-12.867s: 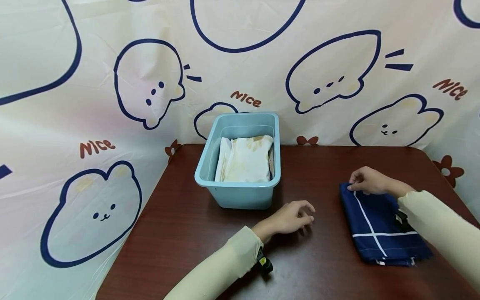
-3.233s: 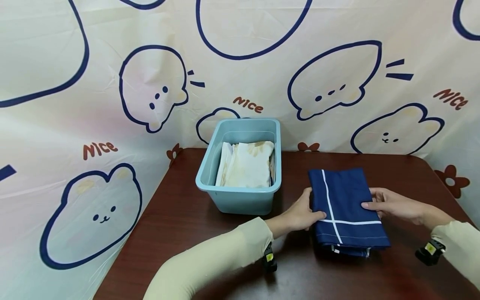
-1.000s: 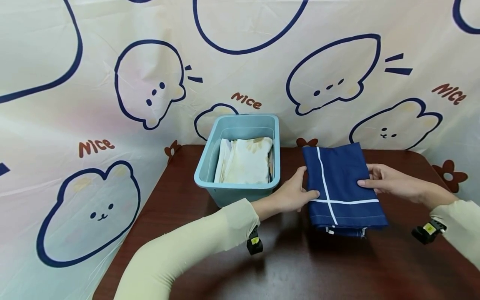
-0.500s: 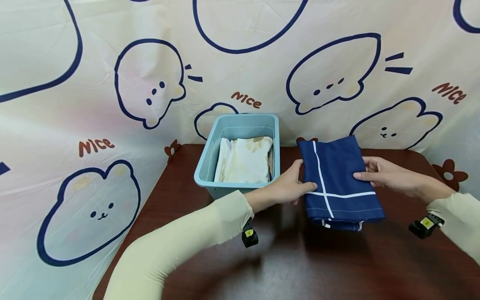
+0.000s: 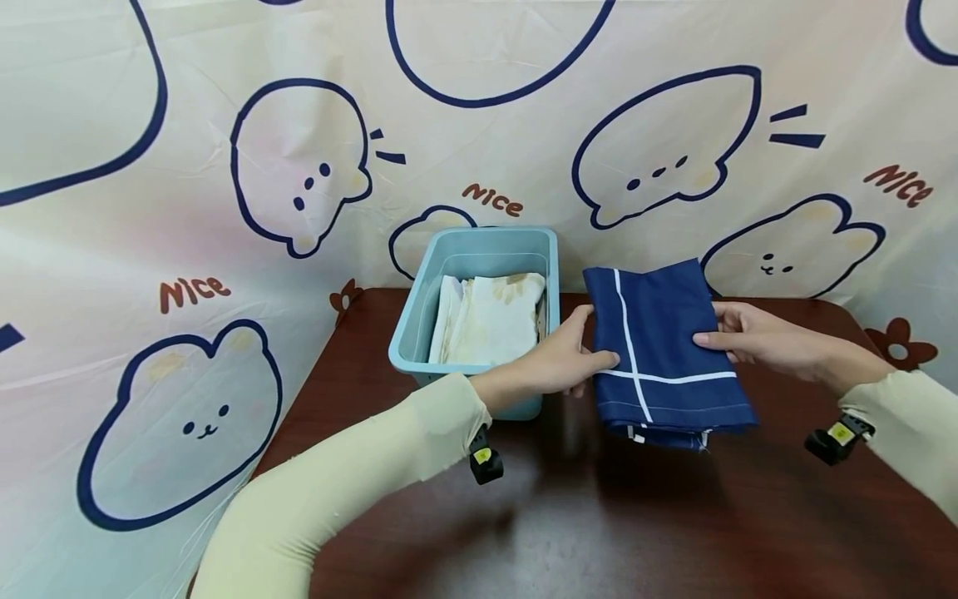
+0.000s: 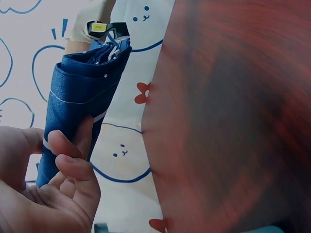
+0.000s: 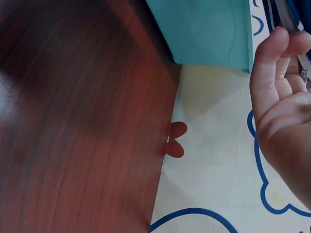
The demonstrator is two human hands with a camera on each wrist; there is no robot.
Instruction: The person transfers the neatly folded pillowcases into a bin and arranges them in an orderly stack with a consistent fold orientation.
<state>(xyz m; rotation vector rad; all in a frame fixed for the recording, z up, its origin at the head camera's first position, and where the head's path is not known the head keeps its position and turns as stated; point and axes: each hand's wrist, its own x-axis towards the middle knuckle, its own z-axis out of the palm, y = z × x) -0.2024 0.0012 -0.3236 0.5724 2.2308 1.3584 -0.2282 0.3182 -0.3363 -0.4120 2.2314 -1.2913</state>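
Observation:
A folded navy cloth [image 5: 674,341] with crossing white stripes is held up above the table, to the right of the blue bin [image 5: 407,333]. My left hand [image 5: 557,359] pinches its left edge, thumb on the front face. On the opposite edge, my right hand [image 5: 778,343] pinches it the same way. Seen from the left wrist, the cloth [image 6: 80,92] is a thick stack of layers, and the fingers of the left hand [image 6: 58,189] curl at its side. In the right wrist view only a dark corner of cloth shows above the right hand [image 7: 284,97].
Folded white cloths [image 5: 497,320] with tan patches stand inside the bin, near the back of the dark red-brown table [image 5: 584,532]. My left forearm passes in front of the bin. A printed curtain [image 5: 479,150] hangs behind the table.
Earlier, the cloth lay on the table at the right, with only my right hand on it. Both hands then held it, lifted it, and have since moved it up and left toward the bin.

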